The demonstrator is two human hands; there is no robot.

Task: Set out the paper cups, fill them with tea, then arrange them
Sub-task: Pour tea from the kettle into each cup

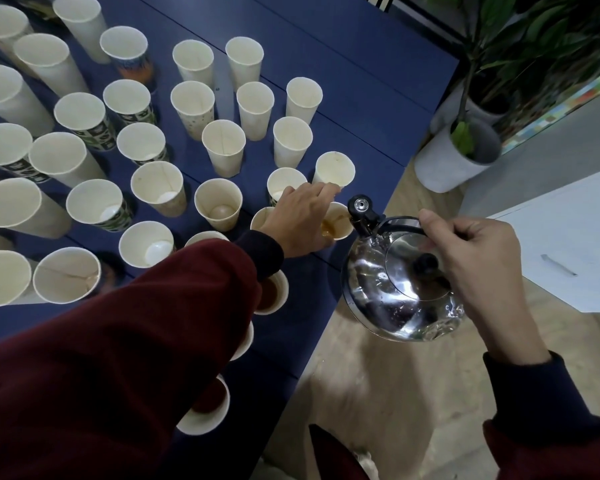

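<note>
Well left of the kettle (395, 292) stand rows of empty paper cups (222, 147); just left of its spout (360, 206), left hand (302, 220) curls round a part-filled cup (340, 221), which looks flimsy and crushable and wants a light hold. Right hand (478, 265) clenched on the kettle's handle (402, 221), likely heavy

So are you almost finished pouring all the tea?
Not nearly. Done: cups stand set out on the table, and a near cup and a nearer cup hold tea. In hand: the left hand holds the edge cup, which has a little tea in it, while the right hand tips the kettle toward it. Left: most, like this empty cup, need filling, then arranging.
</note>
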